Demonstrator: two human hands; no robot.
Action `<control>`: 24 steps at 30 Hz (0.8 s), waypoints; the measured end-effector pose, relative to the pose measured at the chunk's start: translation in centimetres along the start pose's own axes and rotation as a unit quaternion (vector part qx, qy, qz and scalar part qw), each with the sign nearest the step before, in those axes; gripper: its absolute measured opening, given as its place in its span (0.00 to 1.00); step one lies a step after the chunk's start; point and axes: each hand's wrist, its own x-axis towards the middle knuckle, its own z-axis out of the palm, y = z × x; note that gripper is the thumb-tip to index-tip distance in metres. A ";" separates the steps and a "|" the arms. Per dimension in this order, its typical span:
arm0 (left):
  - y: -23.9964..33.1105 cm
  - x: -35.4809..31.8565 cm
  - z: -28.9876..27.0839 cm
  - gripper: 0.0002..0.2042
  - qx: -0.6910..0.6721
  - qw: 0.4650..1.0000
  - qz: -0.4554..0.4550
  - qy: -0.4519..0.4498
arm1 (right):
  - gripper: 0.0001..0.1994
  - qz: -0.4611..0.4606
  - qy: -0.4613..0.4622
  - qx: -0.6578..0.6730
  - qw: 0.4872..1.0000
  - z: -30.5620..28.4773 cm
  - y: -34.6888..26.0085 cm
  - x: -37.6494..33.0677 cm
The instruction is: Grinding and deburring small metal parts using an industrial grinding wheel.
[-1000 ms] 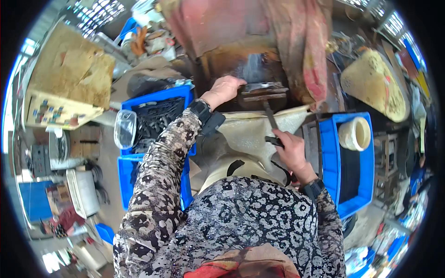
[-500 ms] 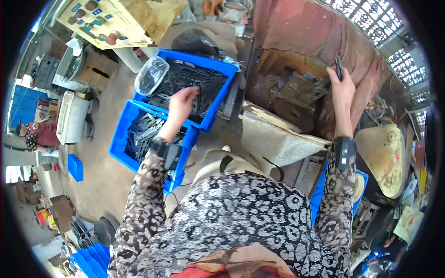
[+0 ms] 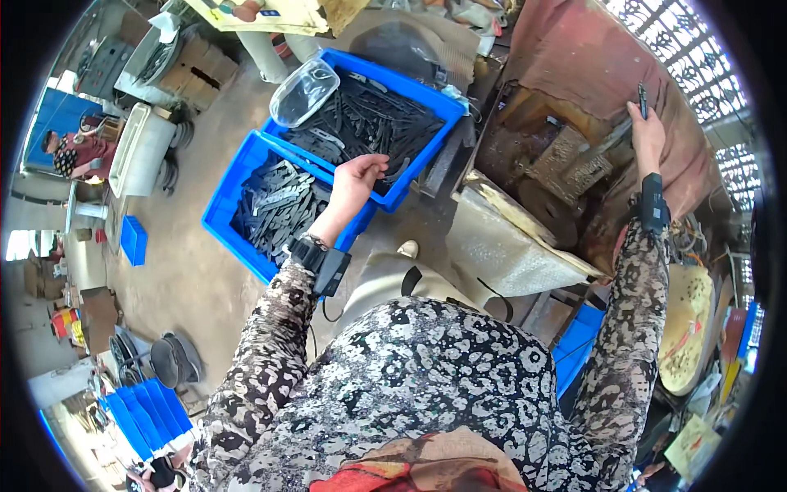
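Observation:
My left hand (image 3: 358, 190) is over the near edge of the far blue bin (image 3: 426, 100), its fingers pinched together; whatever they grip, if anything, is too small to make out. Dark, flat metal strips (image 3: 365, 115) lie heaped in that bin. Over on the right, my right hand (image 3: 648, 141) is closed on a slender dark metal piece (image 3: 643, 100), which points up from the fingers beside a reddish-brown sheet (image 3: 586, 53). Below and left of that hand lies an open, wet-looking machine hollow with a rough metal block (image 3: 570, 166) in it.
A clear plastic tub (image 3: 304, 92) rests on the far bin's left corner. The nearer blue bin (image 3: 225, 197) holds more strips. A whitish padded board (image 3: 508, 246) edges the machine hollow. At far left another person (image 3: 92, 154) is beside a white machine; a small blue box (image 3: 134, 240) sits on the floor.
The whole view has shifted, with the bins now lower and further right. My left hand has moved from above the strips to the bin's near edge. My right hand still holds the dark piece.

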 end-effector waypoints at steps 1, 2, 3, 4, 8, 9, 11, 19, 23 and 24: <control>-0.1 -0.2 -0.4 0.11 0.003 1.000 -0.008 0.002 | 0.23 -0.002 -0.002 0.000 1.000 -0.1 0.2 0.2; -0.2 -0.4 -1.0 0.11 0.007 1.000 -0.015 0.005 | 0.23 -0.001 -0.003 0.000 1.000 -0.1 0.2 0.1; -0.2 -0.5 -1.4 0.11 0.012 1.000 -0.022 0.007 | 0.23 0.000 -0.004 0.000 1.000 -0.1 0.2 0.1; -0.3 -0.5 -1.6 0.11 0.013 1.000 -0.023 0.008 | 0.23 0.002 -0.004 0.000 1.000 0.0 0.1 0.1; -0.2 0.1 -1.3 0.11 0.006 0.999 -0.040 0.011 | 0.23 0.014 0.021 -0.003 1.000 -0.4 0.4 -0.3; -0.2 0.6 -0.8 0.11 -0.011 0.999 -0.036 0.005 | 0.23 0.018 0.025 -0.006 1.000 -0.5 0.6 -0.2; 0.2 2.1 0.7 0.12 -0.045 0.999 -0.025 -0.018 | 0.23 0.010 0.042 -0.007 0.999 -0.4 0.6 0.1; 8.1 10.4 10.1 0.09 0.099 0.949 0.273 -0.121 | 0.17 0.032 0.043 0.251 0.967 -3.1 -2.8 -14.4; 9.8 13.1 19.7 0.11 0.192 0.861 0.420 -0.212 | 0.10 0.108 0.067 0.242 0.962 -4.5 -3.4 -27.3; 9.8 13.3 21.7 0.11 0.182 0.851 0.431 -0.238 | 0.10 0.123 0.066 0.238 0.961 -4.5 -3.5 -30.1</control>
